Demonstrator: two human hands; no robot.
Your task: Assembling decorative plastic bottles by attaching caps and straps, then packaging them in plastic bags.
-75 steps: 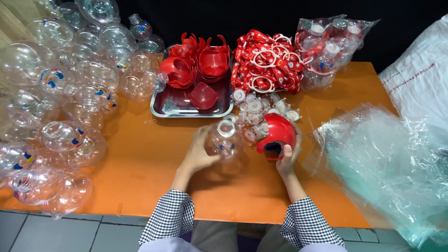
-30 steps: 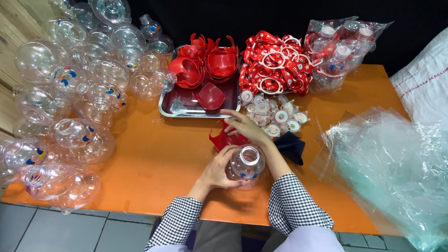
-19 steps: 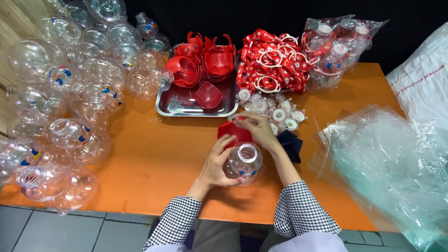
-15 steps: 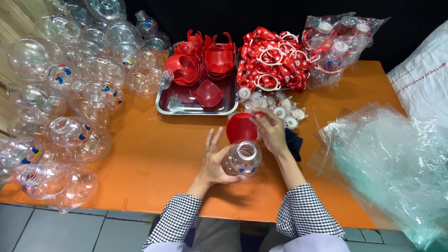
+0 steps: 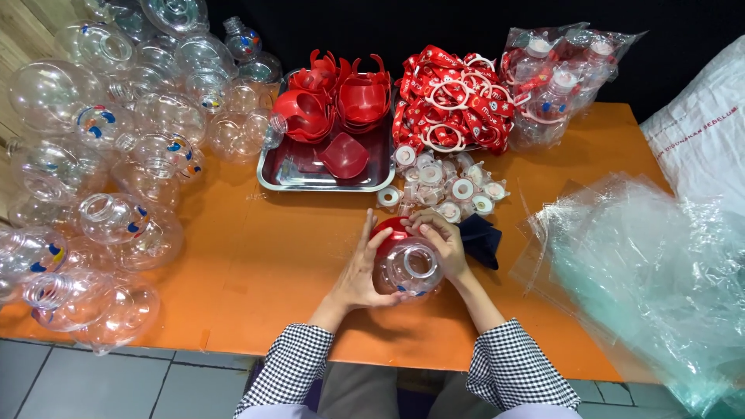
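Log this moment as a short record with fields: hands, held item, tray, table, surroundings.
left hand: left hand cups the side of a clear round bottle
right hand: right hand grips the bottle from the far side
held item: a red cup-shaped part sits against the bottle's far end
tray: metal tray holds more red parts
table: orange table; small white caps behind the hands
surroundings: pile of clear bottles left, clear plastic bags right

Clear glossy plastic round bottle (image 5: 409, 268); glossy red plastic base (image 5: 388, 230); shiny metal tray (image 5: 326, 185); matt orange table (image 5: 279, 264); crinkly transparent plastic bags (image 5: 660, 271).
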